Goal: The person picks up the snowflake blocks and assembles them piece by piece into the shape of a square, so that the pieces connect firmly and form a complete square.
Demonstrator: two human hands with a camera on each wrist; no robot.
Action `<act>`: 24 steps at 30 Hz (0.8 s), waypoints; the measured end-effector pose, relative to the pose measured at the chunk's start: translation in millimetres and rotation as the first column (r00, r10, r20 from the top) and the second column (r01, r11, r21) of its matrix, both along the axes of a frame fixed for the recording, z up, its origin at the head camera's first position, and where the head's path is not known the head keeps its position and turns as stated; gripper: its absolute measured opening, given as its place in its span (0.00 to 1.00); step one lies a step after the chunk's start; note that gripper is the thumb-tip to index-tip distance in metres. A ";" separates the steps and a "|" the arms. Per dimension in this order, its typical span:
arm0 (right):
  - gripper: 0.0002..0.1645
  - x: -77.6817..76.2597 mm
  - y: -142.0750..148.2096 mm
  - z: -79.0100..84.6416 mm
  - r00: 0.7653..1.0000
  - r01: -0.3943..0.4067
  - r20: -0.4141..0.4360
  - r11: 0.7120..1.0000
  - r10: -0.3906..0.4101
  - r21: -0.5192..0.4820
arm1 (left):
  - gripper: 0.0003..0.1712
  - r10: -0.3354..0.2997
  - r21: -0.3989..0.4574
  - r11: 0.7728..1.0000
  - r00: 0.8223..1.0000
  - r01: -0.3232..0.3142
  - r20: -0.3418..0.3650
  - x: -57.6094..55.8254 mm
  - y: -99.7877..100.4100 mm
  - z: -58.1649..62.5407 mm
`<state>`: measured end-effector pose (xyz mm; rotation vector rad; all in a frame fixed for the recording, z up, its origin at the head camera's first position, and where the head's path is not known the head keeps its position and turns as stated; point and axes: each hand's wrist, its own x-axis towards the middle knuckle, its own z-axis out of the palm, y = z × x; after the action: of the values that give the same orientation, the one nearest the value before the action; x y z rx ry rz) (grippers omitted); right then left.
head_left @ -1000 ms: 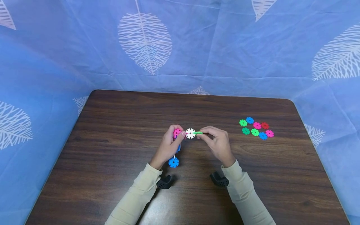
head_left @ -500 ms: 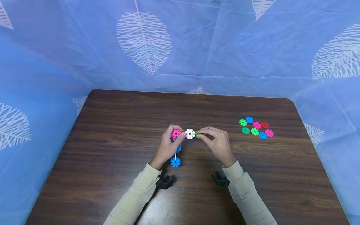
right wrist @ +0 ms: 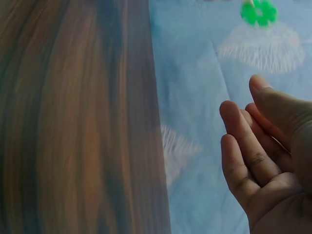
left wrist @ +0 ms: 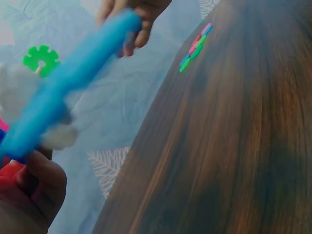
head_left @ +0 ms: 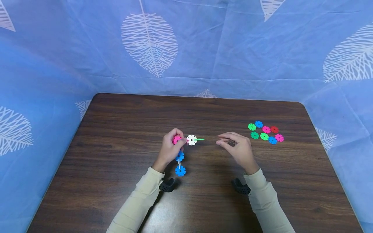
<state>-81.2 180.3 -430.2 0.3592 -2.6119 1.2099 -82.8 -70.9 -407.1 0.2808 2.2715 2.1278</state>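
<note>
My left hand [head_left: 169,149] grips a joined chain of notched plastic discs by its pink disc [head_left: 176,139]. Right of the fingers sticks out a white disc [head_left: 189,137], with a green disc [head_left: 201,139] slotted edge-on into it. Below the hand hang a blue disc [head_left: 181,157], a pale disc seen edge-on, and a lower blue disc [head_left: 182,172]. In the left wrist view the blue part of the chain is blurred. My right hand [head_left: 240,149] holds nothing; its fingers are relaxed, and a gap separates it from the green disc.
Loose discs in green, blue, pink and red lie in a cluster, among them a red disc [head_left: 274,129], on the right of the brown wooden table [head_left: 116,129]. Behind the table hangs a blue cloth [head_left: 221,48] with white leaf prints.
My right hand has let go of the green disc and moved right. The left hand has shifted slightly left with the chain, and the hanging blue discs show more fully.
</note>
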 end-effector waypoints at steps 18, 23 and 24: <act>0.17 18.8 118.7 -10.8 0.951 0.263 0.092 0.931 -0.294 0.253 | 0.11 -0.012 -0.102 0.995 0.999 0.017 0.053 -13.6 -8.1 -36.3; 0.17 17.8 140.0 -12.8 0.898 0.366 0.146 0.889 -0.415 0.276 | 0.09 0.048 -0.133 0.990 0.999 -0.047 0.010 -13.8 -8.0 -34.7; 0.17 17.0 143.2 -13.6 0.882 0.390 0.162 0.879 -0.442 0.273 | 0.09 0.052 -0.133 0.990 0.999 -0.050 0.009 -13.7 -8.0 -34.4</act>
<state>-64.2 323.5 -443.8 -0.3155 -2.8187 0.8360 -96.5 -78.9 -441.5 0.2070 2.4244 1.9828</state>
